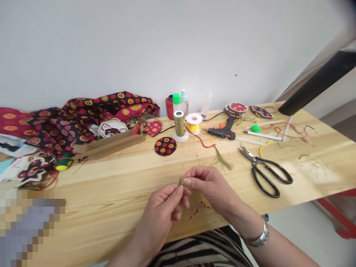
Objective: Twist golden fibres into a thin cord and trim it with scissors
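Observation:
Both hands meet over the near edge of the wooden table (116,193). My left hand (162,209) and my right hand (207,185) pinch a small tuft of olive-gold threads (181,180) between thumbs and fingertips, its frayed end poking up. My right wrist wears a silver bracelet (260,235). A loose olive tassel (224,161) lies just beyond my right hand.
Black-handled scissors (264,170) lie to the right. Behind are a gold thread spool (179,124), a yellow cord reel (194,122), a black glue gun (224,131), a round patterned patch (165,145), bottles (180,102), a cardboard box (111,142) and red patterned fabric (83,115).

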The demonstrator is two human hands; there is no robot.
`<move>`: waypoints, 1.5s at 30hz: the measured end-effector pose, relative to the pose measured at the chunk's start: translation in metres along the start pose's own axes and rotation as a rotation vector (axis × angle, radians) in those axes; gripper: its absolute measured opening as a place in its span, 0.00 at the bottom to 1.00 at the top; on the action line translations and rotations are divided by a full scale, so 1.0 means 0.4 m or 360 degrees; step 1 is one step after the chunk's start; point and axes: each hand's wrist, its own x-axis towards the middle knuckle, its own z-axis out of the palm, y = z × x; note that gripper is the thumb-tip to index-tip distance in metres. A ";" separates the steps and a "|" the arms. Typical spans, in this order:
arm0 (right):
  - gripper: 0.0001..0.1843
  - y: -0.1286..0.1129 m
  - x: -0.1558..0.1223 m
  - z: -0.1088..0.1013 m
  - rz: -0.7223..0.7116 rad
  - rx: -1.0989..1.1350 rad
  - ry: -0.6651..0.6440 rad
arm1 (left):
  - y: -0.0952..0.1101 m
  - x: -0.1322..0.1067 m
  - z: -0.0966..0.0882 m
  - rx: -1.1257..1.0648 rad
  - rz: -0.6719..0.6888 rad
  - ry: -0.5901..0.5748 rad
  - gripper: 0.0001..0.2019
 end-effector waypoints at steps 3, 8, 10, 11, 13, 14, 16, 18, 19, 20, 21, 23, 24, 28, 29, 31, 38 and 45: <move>0.09 0.002 0.001 -0.003 -0.0015 -0.0049 0.0101 | -0.002 0.002 -0.002 -0.0023 -0.0012 0.0000 0.11; 0.09 0.004 -0.002 -0.012 -0.0020 -0.0135 0.0277 | -0.001 0.005 -0.004 -0.0102 -0.0045 0.0008 0.11; 0.10 0.006 -0.004 -0.016 0.0023 -0.0160 0.0249 | 0.000 0.005 -0.004 -0.0120 -0.0042 0.0008 0.11; 0.09 0.007 -0.005 -0.017 0.0045 -0.0155 0.0215 | -0.001 0.005 -0.004 -0.0125 -0.0041 0.0004 0.11; 0.09 0.011 -0.006 -0.018 0.0075 -0.0101 0.0132 | -0.002 0.005 -0.004 -0.0134 -0.0042 -0.0002 0.11; 0.09 0.013 -0.006 -0.017 0.0082 -0.0062 0.0094 | -0.002 0.005 -0.004 -0.0137 -0.0043 -0.0006 0.11; 0.09 0.016 -0.005 -0.015 0.0094 0.0018 0.0042 | -0.002 0.003 -0.003 -0.0135 -0.0046 -0.0015 0.11; 0.09 0.017 -0.003 -0.014 0.0103 0.0074 0.0029 | -0.001 0.001 -0.002 -0.0119 -0.0050 -0.0023 0.11; 0.10 0.018 -0.002 -0.015 0.0111 0.0093 0.0025 | -0.001 0.000 -0.001 -0.0105 -0.0053 -0.0027 0.11; 0.10 0.018 -0.001 -0.016 0.0123 0.0115 0.0016 | 0.000 -0.001 0.000 -0.0089 -0.0055 -0.0031 0.11; 0.11 0.018 0.001 -0.017 0.0139 0.0136 -0.0003 | 0.001 -0.002 0.001 -0.0072 -0.0059 -0.0039 0.11; 0.11 0.018 0.003 -0.021 0.0167 0.0174 -0.0061 | 0.003 -0.004 0.002 -0.0047 -0.0063 -0.0057 0.11; 0.11 0.017 0.003 -0.023 0.0173 0.0183 -0.0098 | 0.003 -0.004 0.002 -0.0035 -0.0065 -0.0069 0.11; 0.08 0.011 0.002 -0.023 0.0141 0.0164 -0.0184 | 0.003 -0.004 0.000 0.0007 -0.0055 -0.0112 0.11; 0.08 0.010 0.002 -0.021 0.0130 0.0151 -0.0181 | 0.002 -0.004 0.000 0.0008 -0.0052 -0.0114 0.11; 0.08 0.009 0.000 -0.017 0.0101 0.0117 -0.0137 | 0.002 -0.005 -0.001 -0.0017 -0.0054 -0.0105 0.11; 0.13 0.009 0.000 -0.007 -0.0025 -0.0012 -0.0020 | 0.006 -0.005 -0.001 -0.0265 -0.0110 -0.0106 0.11; 0.13 0.004 0.002 -0.004 -0.0068 -0.0116 0.0110 | 0.003 0.005 0.005 -0.0374 -0.0083 -0.0077 0.10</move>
